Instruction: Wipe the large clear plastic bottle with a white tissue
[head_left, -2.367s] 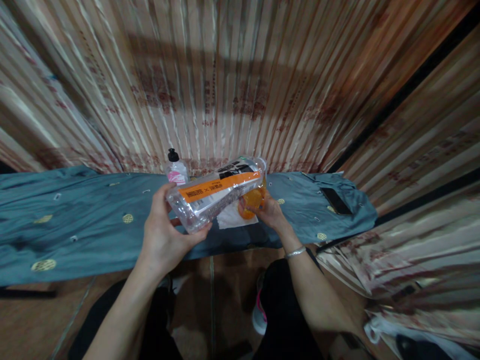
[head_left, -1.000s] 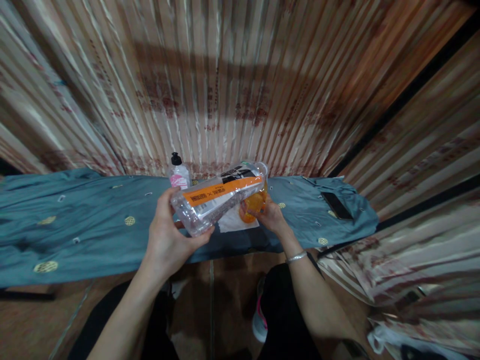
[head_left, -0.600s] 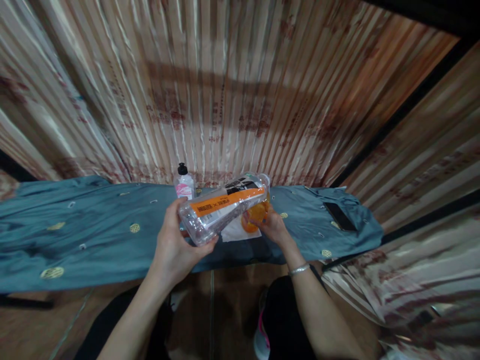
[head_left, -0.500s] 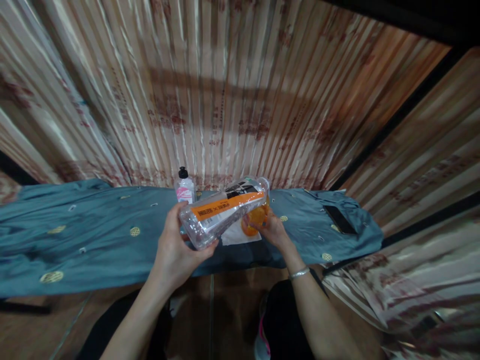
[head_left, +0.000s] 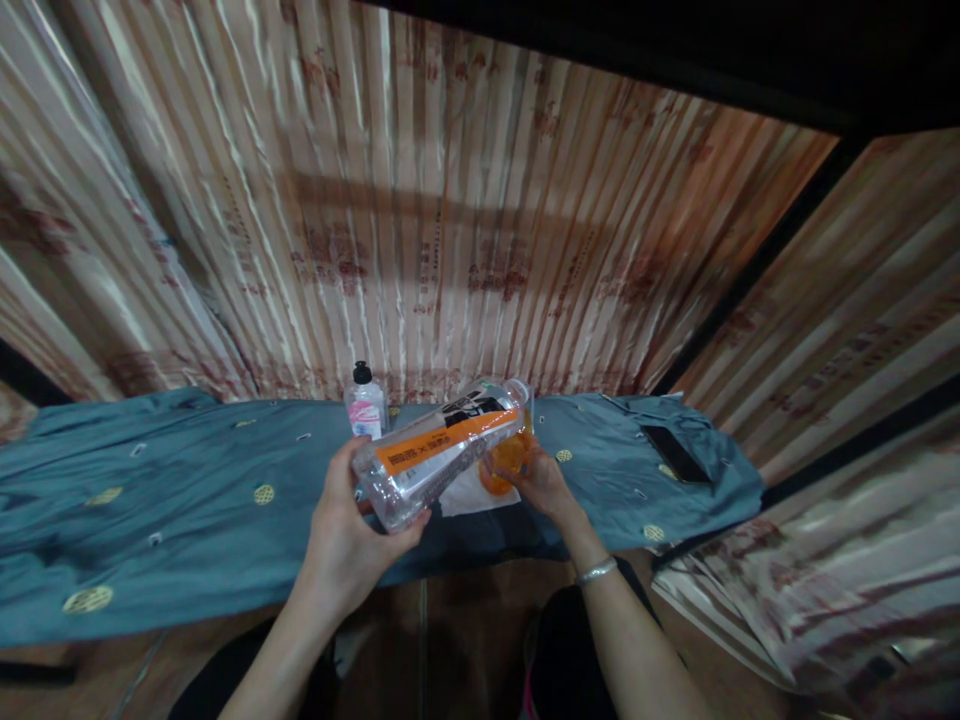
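Observation:
My left hand [head_left: 360, 530] is closed around the base of a large clear plastic bottle [head_left: 442, 450] with an orange, white and black label. The bottle lies tilted, its neck lower right of centre over a cup [head_left: 506, 462] with orange liquid. My right hand [head_left: 544, 485], a silver bangle at its wrist, is wrapped round the cup's right side. Part of the cup is hidden behind the bottle. Beneath it a white paper sheet [head_left: 476, 497] lies on the cloth.
A small clear bottle with a black cap [head_left: 366, 405] stands behind my left hand. At the right, a black phone [head_left: 677, 454] lies on the teal patterned cloth [head_left: 217, 480]. Pleated curtains [head_left: 420, 200] hang close behind and to the right, with dark frame bars.
The camera view has tilted up slightly, so the table and hands sit lower. Both hands keep their hold, and the bottle stays tilted over the cup.

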